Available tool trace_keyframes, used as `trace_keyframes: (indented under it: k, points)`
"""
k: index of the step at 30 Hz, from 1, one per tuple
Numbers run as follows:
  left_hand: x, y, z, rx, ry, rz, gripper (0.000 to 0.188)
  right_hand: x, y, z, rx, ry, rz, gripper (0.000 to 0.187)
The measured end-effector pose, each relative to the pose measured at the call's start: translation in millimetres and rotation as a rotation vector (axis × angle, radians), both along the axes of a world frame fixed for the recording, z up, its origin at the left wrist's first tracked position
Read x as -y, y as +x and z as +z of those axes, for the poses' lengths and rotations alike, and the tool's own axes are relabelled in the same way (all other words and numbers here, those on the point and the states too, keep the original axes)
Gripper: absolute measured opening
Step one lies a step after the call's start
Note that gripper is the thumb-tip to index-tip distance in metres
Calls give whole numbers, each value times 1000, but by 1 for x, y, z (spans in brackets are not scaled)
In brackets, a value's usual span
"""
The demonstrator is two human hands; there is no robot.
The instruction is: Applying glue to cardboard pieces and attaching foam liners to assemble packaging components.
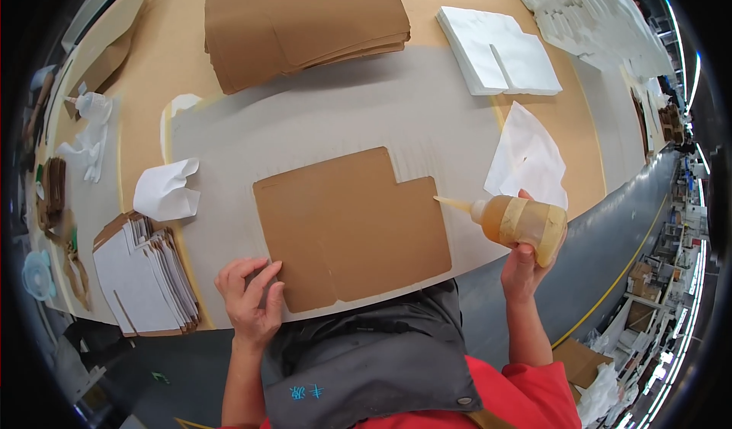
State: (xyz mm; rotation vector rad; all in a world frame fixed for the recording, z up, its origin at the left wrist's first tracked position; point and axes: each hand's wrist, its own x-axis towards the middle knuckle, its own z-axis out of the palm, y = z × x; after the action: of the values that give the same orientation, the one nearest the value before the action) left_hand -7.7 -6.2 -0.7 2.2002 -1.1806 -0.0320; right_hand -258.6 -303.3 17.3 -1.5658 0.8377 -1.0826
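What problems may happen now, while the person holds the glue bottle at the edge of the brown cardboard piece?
1. The nozzle of the soft yellow glue bottle in the right hand points at the right edge of the flat brown cardboard cutout; glue may run onto the grey mat.
2. Only the left hand presses one corner, so the cutout might shift.
3. The white folded paper sheet lies close and could catch glue.

**Even overhead light, strong fisheye bend**

The scene was bright and evenly lit, apparently from ceiling strip lights that glared white along the right rim. Shadows were soft and short: a faint one lay under the stack of brown card [305, 25] near the table's [396, 101] far edge. The centre was sharp. Straight table edges curved toward the rim, where a black vignette closed in and detail smeared.
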Motion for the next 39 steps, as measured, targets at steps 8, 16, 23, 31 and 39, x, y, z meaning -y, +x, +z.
trace_keyframes:
  k: [8, 16, 23, 31, 39]
  points:
    - [-1, -1, -3, 26, -26, 8, 22, -18, -32, 4, -12, 37, -16, 90]
    - [-1, -3, -3, 57, -46, 25, 20, -37, -70, 3, -55, 43, -25, 90]
    - [-1, -3, -4, 88, -45, 15, 20, -52, -77, 5, -22, 90, -49, 90]
    - [-2, -4, -4, 68, -56, 35, 19, -70, -60, -3, 55, 191, 14, 88]
    - [-3, -3, -5, 66, -57, 31, 19, -89, -35, -10, 68, 225, 124, 88]
